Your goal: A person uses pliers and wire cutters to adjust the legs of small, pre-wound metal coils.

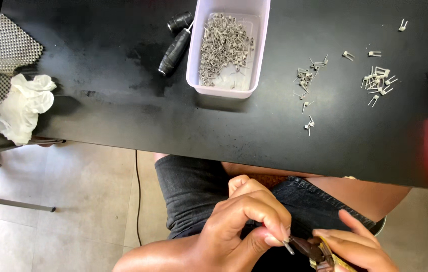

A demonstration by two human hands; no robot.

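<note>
A small grey metal clip (pixel 288 247), pinched at the fingertips, meets the dark jaws of brown-handled pliers (pixel 310 250) at six o'clock, low over the lap; the pliers point toward ten o'clock, handles running off the bottom edge.

Left hand (pixel 246 221) pinches wire coil (pixel 288 247) — pliers (pixel 310 250) grip it.

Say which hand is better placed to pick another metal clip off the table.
Probably the left hand: it pinches only a small clip at its fingertips. The right hand grips pliers. Loose clips lie on the black table.
</note>
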